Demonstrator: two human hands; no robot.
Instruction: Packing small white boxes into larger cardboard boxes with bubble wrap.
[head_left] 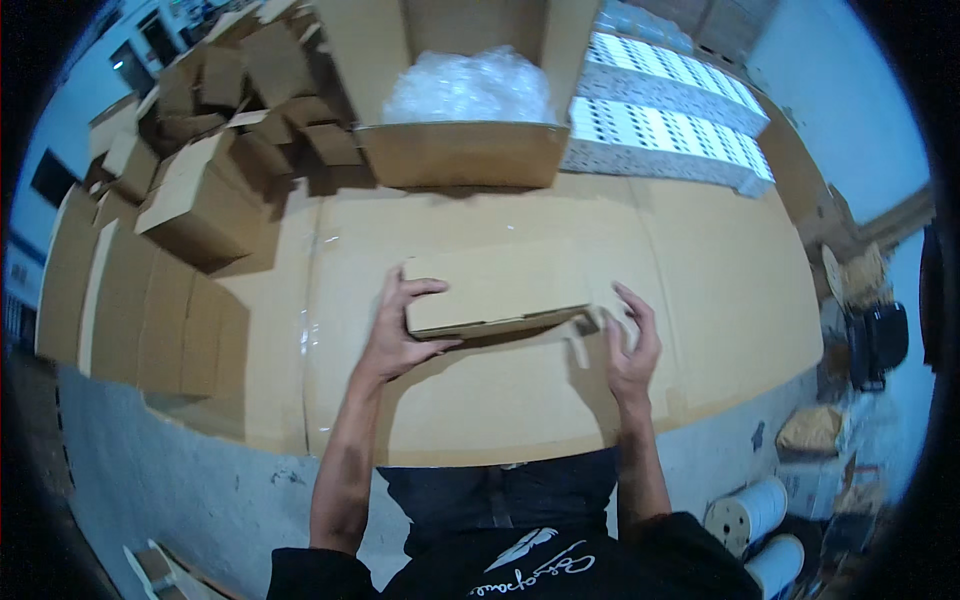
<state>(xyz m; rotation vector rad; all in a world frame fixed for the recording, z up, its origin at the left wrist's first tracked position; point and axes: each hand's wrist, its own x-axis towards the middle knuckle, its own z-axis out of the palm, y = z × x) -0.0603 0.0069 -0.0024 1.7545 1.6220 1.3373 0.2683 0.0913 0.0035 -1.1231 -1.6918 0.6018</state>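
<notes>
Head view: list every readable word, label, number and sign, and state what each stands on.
Shirt: white script lettering beside a feather-like mark; wording not copied here.
Box in the left hand: no print visible.
Open box: no print visible on its front.
White stacks: rows of dark marks, too small to read.

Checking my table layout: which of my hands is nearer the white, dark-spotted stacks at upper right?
Right. Your right hand is open, right of the small cardboard box, with the white stacks beyond. Your left hand grips the box's left end, farther from the stacks.
</notes>
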